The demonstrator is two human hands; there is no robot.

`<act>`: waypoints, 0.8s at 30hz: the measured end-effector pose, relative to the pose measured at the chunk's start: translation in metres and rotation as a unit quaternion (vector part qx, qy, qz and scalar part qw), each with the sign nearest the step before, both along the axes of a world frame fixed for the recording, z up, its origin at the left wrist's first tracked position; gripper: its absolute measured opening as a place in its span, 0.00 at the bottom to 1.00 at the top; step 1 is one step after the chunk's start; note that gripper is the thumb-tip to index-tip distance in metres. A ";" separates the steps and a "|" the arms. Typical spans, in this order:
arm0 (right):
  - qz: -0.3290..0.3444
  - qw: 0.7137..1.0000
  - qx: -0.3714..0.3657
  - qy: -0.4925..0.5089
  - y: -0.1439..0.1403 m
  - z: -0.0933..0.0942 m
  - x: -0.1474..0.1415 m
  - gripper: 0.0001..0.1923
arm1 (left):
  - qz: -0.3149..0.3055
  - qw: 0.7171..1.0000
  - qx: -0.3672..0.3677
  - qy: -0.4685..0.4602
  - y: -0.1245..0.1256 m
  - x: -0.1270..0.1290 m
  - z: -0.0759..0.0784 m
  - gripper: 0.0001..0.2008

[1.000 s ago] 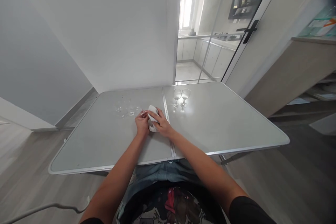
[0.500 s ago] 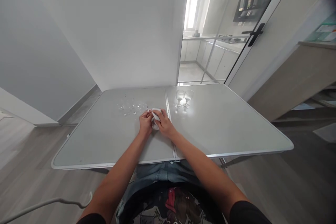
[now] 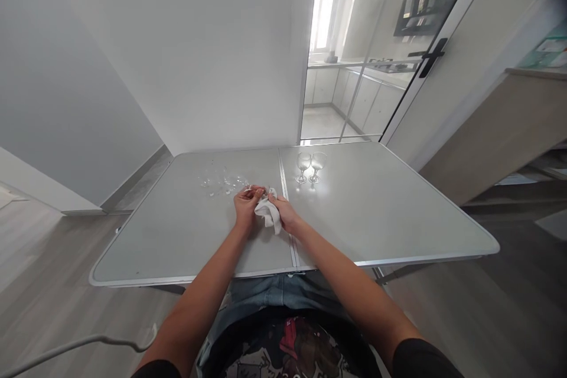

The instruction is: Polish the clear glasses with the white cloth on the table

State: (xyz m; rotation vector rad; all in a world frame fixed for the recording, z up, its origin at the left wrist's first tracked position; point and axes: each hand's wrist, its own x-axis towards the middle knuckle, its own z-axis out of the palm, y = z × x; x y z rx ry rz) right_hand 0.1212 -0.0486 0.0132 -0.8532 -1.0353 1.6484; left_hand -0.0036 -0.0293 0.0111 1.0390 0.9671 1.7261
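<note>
My left hand (image 3: 246, 204) is closed around a clear wine glass (image 3: 267, 190), mostly covered by the fingers, above the table's left half close to the seam. My right hand (image 3: 282, 210) grips a white cloth (image 3: 268, 213) against that glass, and the cloth's loose end hangs down toward me. Just beyond my left hand, several clear glasses (image 3: 217, 180) are grouped on the table; their outlines are faint. Right of the seam, two stemmed wine glasses, one on the left (image 3: 303, 160) and one on the right (image 3: 318, 161), stand upright side by side.
The pale folding table (image 3: 390, 218) has a metal rim and a centre seam. Behind it rises a white wall (image 3: 221, 53), with a glass door (image 3: 372, 41) and black handle at right. Wooden shelving (image 3: 496, 124) stands farther right. A pale cable (image 3: 88, 339) crosses the lower left.
The cloth, bunched between my hands before, now hangs loosely lower and to the right. My right hand has shifted slightly right and down. The grouped glasses and standing pair stay put.
</note>
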 end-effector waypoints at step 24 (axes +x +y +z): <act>-0.068 0.963 0.221 -0.135 0.002 0.025 0.035 0.10 | 0.116 0.969 0.058 0.210 -0.007 0.004 0.001 0.06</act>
